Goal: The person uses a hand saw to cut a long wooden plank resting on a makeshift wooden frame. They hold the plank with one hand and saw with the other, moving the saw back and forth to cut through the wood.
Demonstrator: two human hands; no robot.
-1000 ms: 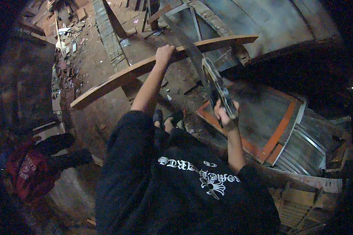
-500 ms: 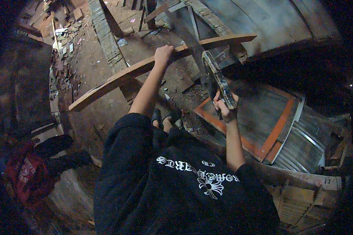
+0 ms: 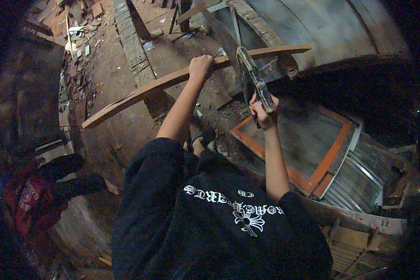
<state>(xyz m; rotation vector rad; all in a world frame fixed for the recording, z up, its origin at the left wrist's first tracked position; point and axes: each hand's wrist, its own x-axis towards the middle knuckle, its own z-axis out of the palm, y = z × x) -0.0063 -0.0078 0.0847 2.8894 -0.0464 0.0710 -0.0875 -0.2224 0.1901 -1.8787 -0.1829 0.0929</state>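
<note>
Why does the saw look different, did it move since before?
Yes. The saw in the right hand has slid up toward the long wooden plank, its blade now crossing it.

Two bare hands showed: left hand, right hand. One long wooden plank lay under left. One handsaw sat in right. One orange-framed panel lay below. One corrugated metal sheet lay beside it. Two sandalled feet showed. One other person in red stood at left.
</note>
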